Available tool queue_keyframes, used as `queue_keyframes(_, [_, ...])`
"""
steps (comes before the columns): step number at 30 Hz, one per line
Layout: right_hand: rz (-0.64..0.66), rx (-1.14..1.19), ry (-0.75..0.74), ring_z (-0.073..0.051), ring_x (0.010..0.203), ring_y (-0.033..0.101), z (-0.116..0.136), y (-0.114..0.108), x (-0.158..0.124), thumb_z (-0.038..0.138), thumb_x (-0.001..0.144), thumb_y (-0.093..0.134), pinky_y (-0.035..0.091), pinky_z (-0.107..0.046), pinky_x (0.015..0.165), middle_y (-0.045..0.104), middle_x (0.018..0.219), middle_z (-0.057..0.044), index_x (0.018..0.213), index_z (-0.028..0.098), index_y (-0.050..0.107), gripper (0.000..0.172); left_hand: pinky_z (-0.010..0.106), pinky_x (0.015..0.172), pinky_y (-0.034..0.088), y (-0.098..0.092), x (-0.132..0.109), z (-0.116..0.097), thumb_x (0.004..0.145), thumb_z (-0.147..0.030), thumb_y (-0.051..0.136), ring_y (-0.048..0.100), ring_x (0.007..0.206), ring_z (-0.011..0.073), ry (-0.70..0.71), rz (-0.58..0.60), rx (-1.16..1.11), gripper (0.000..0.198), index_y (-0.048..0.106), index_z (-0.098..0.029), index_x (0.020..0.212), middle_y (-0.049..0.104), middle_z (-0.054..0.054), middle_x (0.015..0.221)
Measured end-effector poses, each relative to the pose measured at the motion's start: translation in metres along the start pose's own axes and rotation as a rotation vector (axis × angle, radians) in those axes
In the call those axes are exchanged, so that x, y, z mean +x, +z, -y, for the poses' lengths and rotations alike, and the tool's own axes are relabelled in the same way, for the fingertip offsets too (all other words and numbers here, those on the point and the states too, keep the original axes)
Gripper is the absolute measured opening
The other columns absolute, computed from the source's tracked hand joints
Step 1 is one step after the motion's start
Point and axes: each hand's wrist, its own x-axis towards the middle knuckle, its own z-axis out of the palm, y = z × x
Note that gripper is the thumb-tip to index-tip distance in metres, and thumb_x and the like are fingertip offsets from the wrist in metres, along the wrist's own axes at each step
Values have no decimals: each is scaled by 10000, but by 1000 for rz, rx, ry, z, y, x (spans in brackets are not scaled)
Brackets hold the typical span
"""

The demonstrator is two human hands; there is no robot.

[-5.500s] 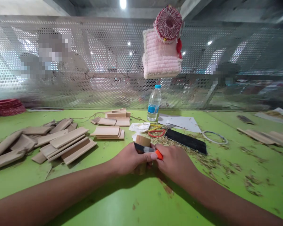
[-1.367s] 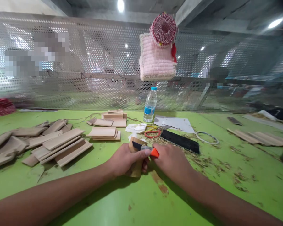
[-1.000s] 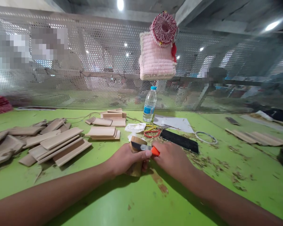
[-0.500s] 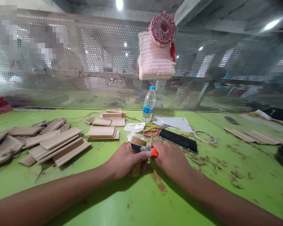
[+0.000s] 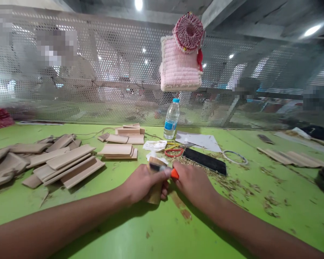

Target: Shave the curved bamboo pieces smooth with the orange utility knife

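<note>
My left hand (image 5: 143, 184) is wrapped round a short tan wooden slat (image 5: 154, 194) that stands on end on the green table (image 5: 156, 230). My right hand (image 5: 192, 182) grips a small knife with an orange handle (image 5: 174, 173); its dark blade (image 5: 156, 167) lies across the slat's top, under my left thumb. Both hands touch at the middle of the table, close to me.
Piles of tan slats lie at the left (image 5: 56, 163) and behind the hands (image 5: 120, 151). A water bottle (image 5: 171, 119), white paper (image 5: 198, 139), a red ring (image 5: 174, 152), a black strip (image 5: 204, 161), a wire ring (image 5: 234, 157) and wood shavings (image 5: 232, 185) lie beyond. A pink knitted bag (image 5: 181, 63) hangs on the mesh screen.
Over the last seconds the knife blade has worked back and forth across the slat's top, and the slat has tilted slightly in my left hand. Both hands stay in place.
</note>
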Motion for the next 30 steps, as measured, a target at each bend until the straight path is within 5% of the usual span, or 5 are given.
queue_keyframes(11, [-42, 69, 137, -178, 644, 587, -10, -10, 7, 267, 937, 486, 197, -280, 549, 713, 783, -73, 948, 186, 633, 168, 346, 641, 574, -2, 1, 1, 774, -522, 764, 652, 607, 179, -59, 2, -41, 438, 645, -101, 761, 658, 92, 703])
queue_keyframes(22, [-21, 60, -97, -149, 578, 492, -9, -5, 0, 304, 928, 507, 151, -290, 536, 661, 702, -39, 801, 188, 596, 193, 326, 769, 519, -9, 2, -1, 753, -448, 807, 594, 700, 140, -110, 183, -52, 329, 703, -157, 867, 618, 34, 768])
queue_keyframes(30, [56, 68, -96, -133, 579, 495, -5, -12, -1, 280, 902, 528, 146, -289, 533, 675, 716, -31, 786, 191, 620, 173, 264, 614, 460, -11, 0, -5, 780, -535, 749, 596, 666, 159, -86, 152, 183, 400, 685, -141, 750, 676, 85, 762])
